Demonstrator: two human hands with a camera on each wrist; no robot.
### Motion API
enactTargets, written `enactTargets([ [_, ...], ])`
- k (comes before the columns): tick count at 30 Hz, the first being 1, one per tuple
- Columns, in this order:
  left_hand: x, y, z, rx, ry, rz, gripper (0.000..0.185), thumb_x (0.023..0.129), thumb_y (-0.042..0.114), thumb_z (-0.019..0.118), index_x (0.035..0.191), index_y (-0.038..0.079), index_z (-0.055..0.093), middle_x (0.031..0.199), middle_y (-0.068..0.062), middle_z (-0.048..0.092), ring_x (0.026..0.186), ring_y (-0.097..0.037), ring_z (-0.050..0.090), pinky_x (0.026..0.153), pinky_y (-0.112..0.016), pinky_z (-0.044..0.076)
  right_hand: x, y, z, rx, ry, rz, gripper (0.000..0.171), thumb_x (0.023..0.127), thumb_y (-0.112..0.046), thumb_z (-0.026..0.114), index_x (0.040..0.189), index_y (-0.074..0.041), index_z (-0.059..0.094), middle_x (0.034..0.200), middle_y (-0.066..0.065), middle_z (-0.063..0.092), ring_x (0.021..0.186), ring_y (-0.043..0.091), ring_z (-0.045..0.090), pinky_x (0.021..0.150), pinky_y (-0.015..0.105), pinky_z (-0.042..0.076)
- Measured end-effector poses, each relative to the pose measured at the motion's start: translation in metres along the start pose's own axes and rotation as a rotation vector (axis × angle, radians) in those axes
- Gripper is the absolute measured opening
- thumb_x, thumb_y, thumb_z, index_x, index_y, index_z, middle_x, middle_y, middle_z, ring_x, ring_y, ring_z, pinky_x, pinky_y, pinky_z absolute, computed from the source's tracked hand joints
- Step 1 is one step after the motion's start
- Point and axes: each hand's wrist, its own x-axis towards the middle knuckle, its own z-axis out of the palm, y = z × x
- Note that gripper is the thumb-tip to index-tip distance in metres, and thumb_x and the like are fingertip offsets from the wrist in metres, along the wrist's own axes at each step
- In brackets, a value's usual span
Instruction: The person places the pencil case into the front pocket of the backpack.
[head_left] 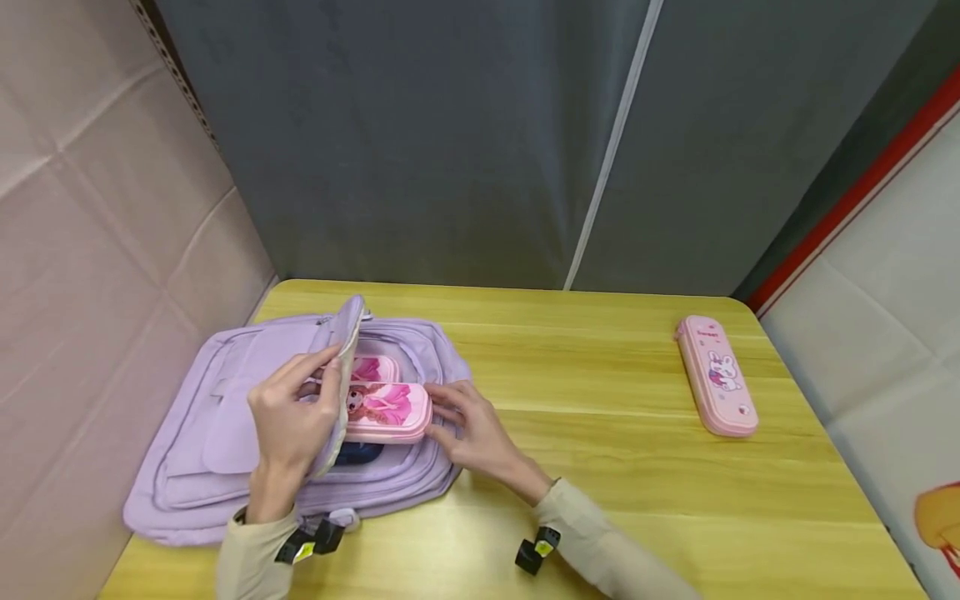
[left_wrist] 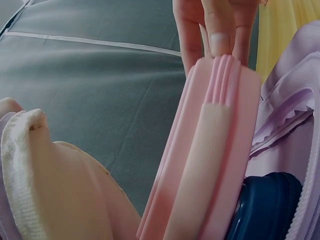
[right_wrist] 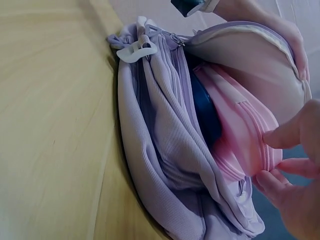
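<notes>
A lavender backpack (head_left: 240, 417) lies on the table with its front pocket unzipped. My left hand (head_left: 296, 408) pinches the edge of the pocket flap (head_left: 347, 358) and holds it up. With thumb and fingers, my right hand (head_left: 476, 433) grips the end of a pink pencil case (head_left: 390, 408) with a doll picture on its lid. The case's other end is inside the pocket, hidden by the flap in the head view. Behind it in the pocket lies a second pink case (head_left: 378, 367). A dark blue case (left_wrist: 267, 205) sits beside the held one.
Toward the right of the yellow wooden table (head_left: 585, 400) lies another pink pencil case (head_left: 717, 375) with a bunny picture. A dark grey curtain (head_left: 450, 167) stands behind the table. Pale walls rise at the left and right.
</notes>
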Motion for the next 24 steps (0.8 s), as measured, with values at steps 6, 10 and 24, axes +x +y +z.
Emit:
enactTargets([
  [6, -0.002, -0.001, 0.001, -0.014, 0.005, -0.001, 0.020, 0.085, -0.006, 0.068, 0.101, -0.003, 0.079, 0.083, -0.019, 0.076, 0.076, 0.015, 0.058, 0.067, 0.001, 0.052, 0.005, 0.002, 0.009, -0.152, 0.100, -0.097, 0.049, 0.082, 0.004, 0.078, 0.128, 0.008, 0.061, 0.120, 0.022, 0.066, 0.106, 0.035, 0.070, 0.096, 0.038, 0.061],
  [10, -0.003, 0.000, 0.003, -0.023, 0.008, -0.007, 0.020, 0.085, -0.005, 0.068, 0.101, -0.002, 0.079, 0.084, -0.019, 0.076, 0.077, 0.015, 0.059, 0.067, 0.000, 0.052, 0.007, 0.002, 0.018, -0.169, 0.145, -0.084, 0.043, 0.079, 0.001, 0.082, 0.120, 0.006, 0.066, 0.113, 0.020, 0.071, 0.097, 0.035, 0.072, 0.088, 0.038, 0.064],
  [24, -0.004, 0.000, 0.006, -0.037, -0.001, -0.020, 0.019, 0.085, -0.005, 0.069, 0.100, -0.001, 0.080, 0.081, -0.018, 0.076, 0.075, 0.015, 0.059, 0.064, 0.000, 0.052, 0.016, -0.002, 0.044, -0.046, 0.153, -0.025, 0.035, 0.079, 0.001, 0.083, 0.111, 0.007, 0.070, 0.110, 0.021, 0.072, 0.097, 0.031, 0.075, 0.088, 0.029, 0.063],
])
